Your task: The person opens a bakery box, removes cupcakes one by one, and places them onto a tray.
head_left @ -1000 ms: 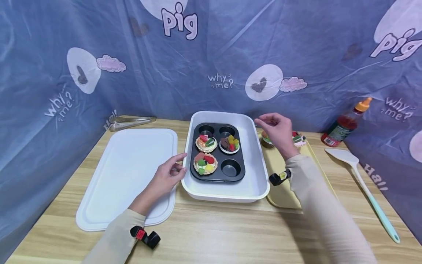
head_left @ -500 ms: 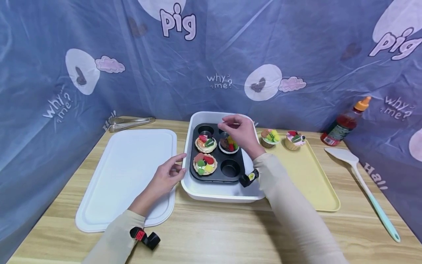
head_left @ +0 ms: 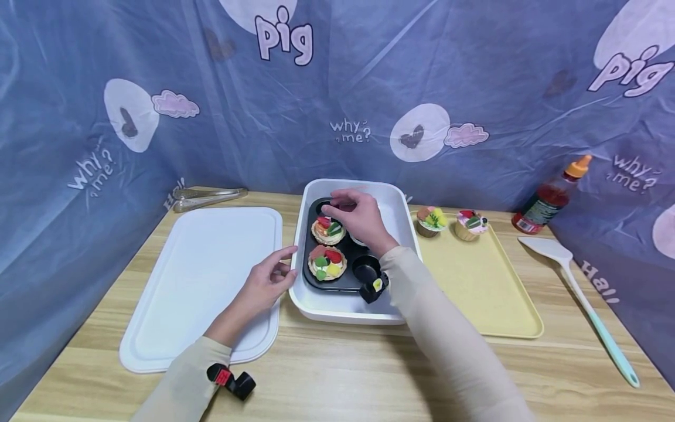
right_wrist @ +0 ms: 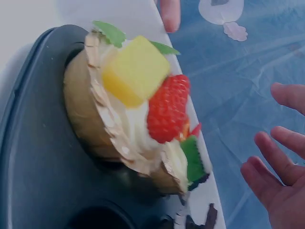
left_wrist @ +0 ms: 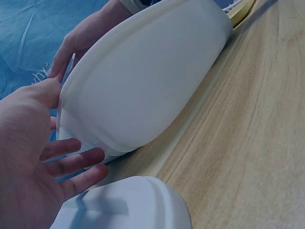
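A black muffin tin [head_left: 350,281] lies inside a deep white dish [head_left: 348,315]. Two fruit-topped toy tarts, the nearer tart [head_left: 328,262] and the farther tart [head_left: 328,230], fill its left cups. A third in the right column is mostly hidden by my right hand [head_left: 361,217]. That hand hovers over the tin's far part with loosely bent fingers and nothing between them; the right wrist view shows its fingers [right_wrist: 267,176] spread. My left hand [head_left: 266,282] touches the dish's left side, thumb at the rim [left_wrist: 62,95] and the other fingers relaxed along the outer wall.
A white tray [head_left: 211,281] lies left, with metal tongs [head_left: 208,199] behind it. On the right, a yellow tray [head_left: 485,281] carries two toy cupcakes [head_left: 431,221]. Beyond it are a red sauce bottle [head_left: 551,196] and a spatula [head_left: 580,287]. A printed cloth hangs behind.
My right hand has moved left from beside the yellow tray to above the muffin tin, uncovering the two cupcakes on that tray. The left hand stays at the dish.
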{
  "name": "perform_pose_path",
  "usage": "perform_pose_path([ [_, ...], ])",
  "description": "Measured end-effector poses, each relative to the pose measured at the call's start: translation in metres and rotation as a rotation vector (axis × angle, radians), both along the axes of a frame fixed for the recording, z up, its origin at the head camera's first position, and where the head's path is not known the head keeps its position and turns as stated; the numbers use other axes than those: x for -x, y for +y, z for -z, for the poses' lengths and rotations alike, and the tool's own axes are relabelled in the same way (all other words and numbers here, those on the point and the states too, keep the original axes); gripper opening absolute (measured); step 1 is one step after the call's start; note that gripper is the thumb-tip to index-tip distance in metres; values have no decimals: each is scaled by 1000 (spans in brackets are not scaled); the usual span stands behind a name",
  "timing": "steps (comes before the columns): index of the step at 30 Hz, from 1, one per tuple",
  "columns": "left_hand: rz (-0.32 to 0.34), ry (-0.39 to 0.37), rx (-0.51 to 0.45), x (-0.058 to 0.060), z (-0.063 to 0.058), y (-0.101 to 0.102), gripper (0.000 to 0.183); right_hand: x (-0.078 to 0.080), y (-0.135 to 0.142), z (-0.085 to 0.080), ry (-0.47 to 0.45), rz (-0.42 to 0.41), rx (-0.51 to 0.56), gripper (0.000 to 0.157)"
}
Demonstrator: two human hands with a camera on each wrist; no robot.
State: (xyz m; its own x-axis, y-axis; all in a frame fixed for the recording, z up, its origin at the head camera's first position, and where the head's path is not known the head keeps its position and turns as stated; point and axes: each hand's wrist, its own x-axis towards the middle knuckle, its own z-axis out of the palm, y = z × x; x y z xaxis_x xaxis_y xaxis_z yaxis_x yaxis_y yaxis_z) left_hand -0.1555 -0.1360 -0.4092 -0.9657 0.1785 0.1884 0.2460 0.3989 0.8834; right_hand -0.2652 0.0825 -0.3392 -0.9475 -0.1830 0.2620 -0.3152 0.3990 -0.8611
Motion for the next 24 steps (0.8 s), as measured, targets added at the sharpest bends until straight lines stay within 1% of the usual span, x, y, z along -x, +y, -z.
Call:
perform_pose_path([
  [8, -9, 6, 5, 0, 1, -1, 51, 1, -6, 10, -4, -39, -112, 51],
  [15, -1, 11, -5, 1, 1, -1, 51, 1, -5, 12, -9, -52, -133, 54],
  [24, 4, 8, 5, 1, 1, -1, 52, 3, -2, 18, -25, -49, -169, 55],
])
